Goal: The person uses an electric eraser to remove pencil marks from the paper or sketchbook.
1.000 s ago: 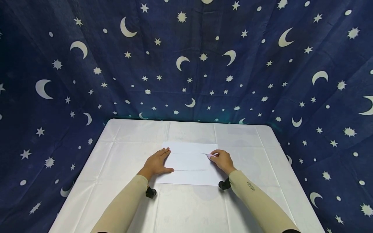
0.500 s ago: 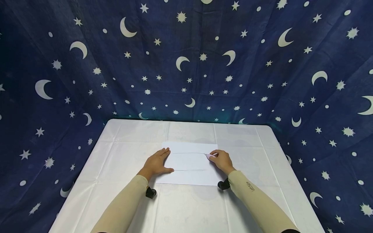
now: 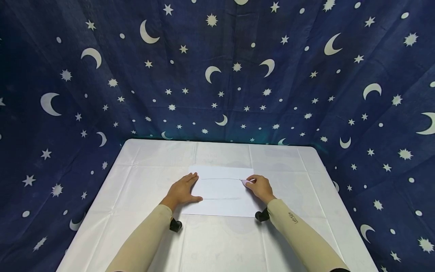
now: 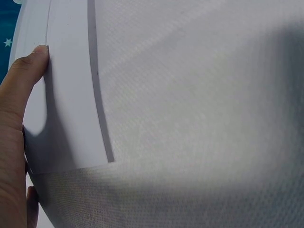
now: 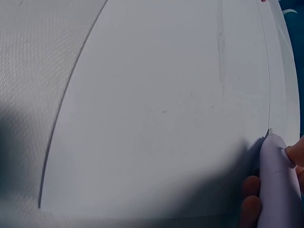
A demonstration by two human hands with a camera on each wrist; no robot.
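Note:
A white sheet of paper (image 3: 221, 207) lies on the table, with a thin pencil line (image 5: 269, 80) across its far part and a fainter, smudged line (image 5: 221, 42) nearer the body. My left hand (image 3: 182, 190) rests on the sheet's left side, thumb and fingers spread; in the left wrist view its thumb (image 4: 35, 61) presses on the paper. My right hand (image 3: 261, 188) grips a chunky pale lilac electric eraser (image 5: 277, 185) between thumb and fingers. The small tip of the eraser meets the right end of the far line. Small dark crumbs (image 5: 164, 112) dot the paper.
The table (image 3: 221, 245) has a creased white cover and rounded far corners. Dark blue cloth (image 3: 234, 94) printed with moons and stars hangs behind it and along both sides. Both wrists wear small black cameras (image 3: 261, 215).
My right hand with the electric eraser shifts slightly left, then back right, staying at the far line's right end. My left hand stays in place.

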